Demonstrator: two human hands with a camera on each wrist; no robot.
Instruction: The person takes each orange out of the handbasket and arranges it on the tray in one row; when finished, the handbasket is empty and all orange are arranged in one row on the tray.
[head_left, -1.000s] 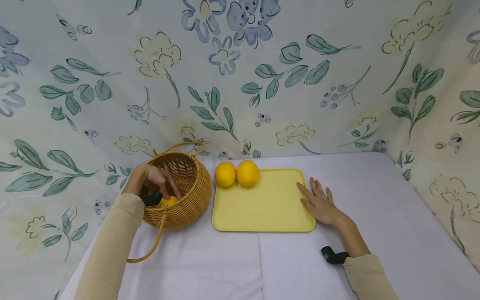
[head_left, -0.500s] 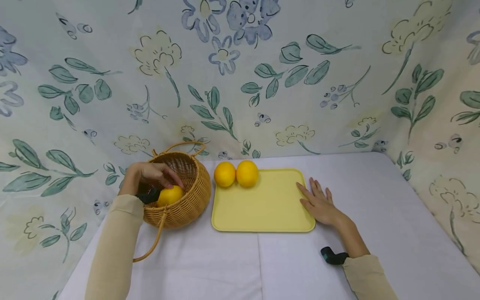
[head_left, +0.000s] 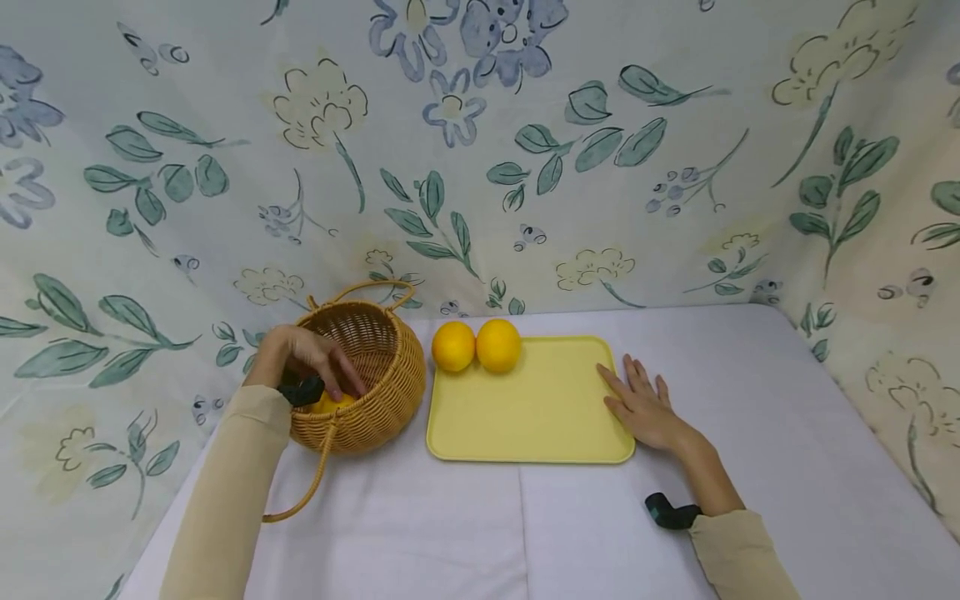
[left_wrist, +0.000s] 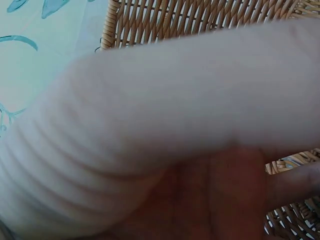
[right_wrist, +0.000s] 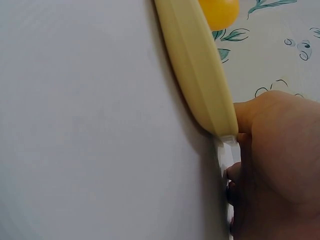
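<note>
My left hand [head_left: 311,354] reaches down into a round wicker basket [head_left: 397,396] on the left. Its thumb and fingers are bent over an orange [head_left: 330,405] low in the basket, mostly hidden by the hand and rim. In the left wrist view the blurred hand [left_wrist: 200,100] fills the picture, with no fruit showing. Two oranges [head_left: 453,346] [head_left: 498,345] sit side by side in the back left corner of a yellow tray [head_left: 532,417]. My right hand [head_left: 647,414] lies with spread, straight fingers at the tray's right edge, thumb and fingertip touching its rim.
The basket stands just left of the tray; one handle [head_left: 300,504] droops onto the white tablecloth [head_left: 420,533], the other [head_left: 375,286] leans at the back. A floral cloth [head_left: 480,167] hangs behind the table.
The orange under my left hand rose within the basket half a second ago and now sits lower again, the hand dipping with it. My right hand stays at the tray.
</note>
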